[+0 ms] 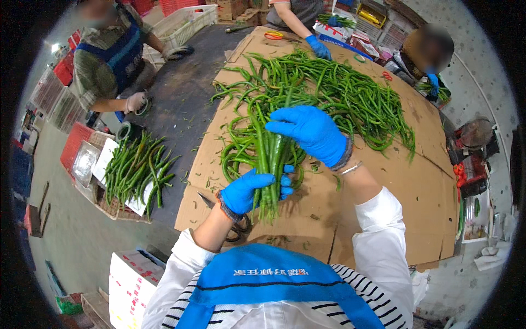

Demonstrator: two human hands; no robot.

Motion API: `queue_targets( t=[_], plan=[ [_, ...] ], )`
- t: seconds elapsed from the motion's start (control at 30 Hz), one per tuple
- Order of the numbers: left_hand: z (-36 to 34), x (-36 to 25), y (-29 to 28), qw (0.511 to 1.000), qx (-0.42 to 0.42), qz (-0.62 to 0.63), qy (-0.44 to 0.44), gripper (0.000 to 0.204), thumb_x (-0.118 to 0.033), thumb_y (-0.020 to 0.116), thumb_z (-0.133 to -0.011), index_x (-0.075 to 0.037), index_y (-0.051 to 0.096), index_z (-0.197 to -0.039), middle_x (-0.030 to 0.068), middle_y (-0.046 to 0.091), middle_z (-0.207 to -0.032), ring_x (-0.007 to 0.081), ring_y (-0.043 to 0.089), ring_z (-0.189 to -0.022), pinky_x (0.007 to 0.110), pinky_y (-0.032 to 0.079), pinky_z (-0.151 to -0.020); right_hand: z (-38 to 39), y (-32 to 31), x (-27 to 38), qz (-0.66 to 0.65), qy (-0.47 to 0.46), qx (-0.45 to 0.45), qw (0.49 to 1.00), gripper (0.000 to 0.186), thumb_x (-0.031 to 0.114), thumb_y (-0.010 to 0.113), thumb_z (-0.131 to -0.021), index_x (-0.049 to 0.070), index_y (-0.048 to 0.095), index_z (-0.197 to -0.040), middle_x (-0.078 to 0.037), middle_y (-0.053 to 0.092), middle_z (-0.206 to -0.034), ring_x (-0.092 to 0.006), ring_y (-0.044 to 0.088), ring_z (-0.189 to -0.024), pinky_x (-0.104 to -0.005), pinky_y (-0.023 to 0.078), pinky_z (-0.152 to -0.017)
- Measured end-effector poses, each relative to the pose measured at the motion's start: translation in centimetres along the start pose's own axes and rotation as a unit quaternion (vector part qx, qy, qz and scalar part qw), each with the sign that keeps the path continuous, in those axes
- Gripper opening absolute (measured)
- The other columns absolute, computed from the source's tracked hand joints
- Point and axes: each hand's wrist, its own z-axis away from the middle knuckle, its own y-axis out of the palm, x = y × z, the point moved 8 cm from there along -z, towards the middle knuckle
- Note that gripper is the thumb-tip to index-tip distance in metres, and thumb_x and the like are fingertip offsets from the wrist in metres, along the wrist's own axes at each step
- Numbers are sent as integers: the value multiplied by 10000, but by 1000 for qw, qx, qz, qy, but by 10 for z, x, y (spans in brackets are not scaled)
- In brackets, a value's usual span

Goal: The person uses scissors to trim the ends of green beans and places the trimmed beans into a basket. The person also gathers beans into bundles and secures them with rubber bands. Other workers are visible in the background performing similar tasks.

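My left hand (249, 191), in a blue glove, is closed around the lower part of a bunch of long green chili peppers (269, 156). The bunch stands roughly upright over the cardboard. Bent across its upper part are the closed fingers of my right hand (309, 131), gloved in blue too; how many peppers they grip is hidden. Behind both hands spreads a big heap of loose chili peppers (350, 98). Partly under my left wrist lies a dark pair of scissors (239, 229).
Brown cardboard (383, 203) covers the table, beside a dark tabletop (186, 109). At left a basket (123, 211) carries more peppers. Red-yellow scissors (275, 35) lie at the far edge. Three co-workers stand around, one gloved hand (319, 48) at the heap. A white carton (131, 285) stands lower left.
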Motion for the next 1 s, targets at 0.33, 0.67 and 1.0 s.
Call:
queue_targets(
  t=[0.33,0.67,1.0],
  plan=[
    [6,1,-32,992,-66,54,90,502,-133,616,-772,-12,457,-1233,65,550,-917,209,532,-820,376,440,-798,95,-1,-80,-107,352,-220,903,397,151,633,-802,121,562,-1191,-128,530,-1205,-330,536,-1029,-417,452,-864],
    [-6,-8,-34,992,-50,45,105,496,-133,651,-717,-46,494,-1179,65,577,-933,198,535,-778,377,438,-783,254,62,-179,106,564,65,816,371,277,609,-808,159,587,-1158,-150,582,-1090,-344,569,-964,-445,467,-810],
    [-17,-14,-32,991,-68,32,108,488,-140,602,-805,-21,449,-1253,134,572,-1143,257,558,-1044,396,443,-922,97,-10,-75,-480,487,-51,728,472,247,569,-877,59,464,-1298,-57,656,-925,-66,563,-649,-188,435,-554]
  ],
)
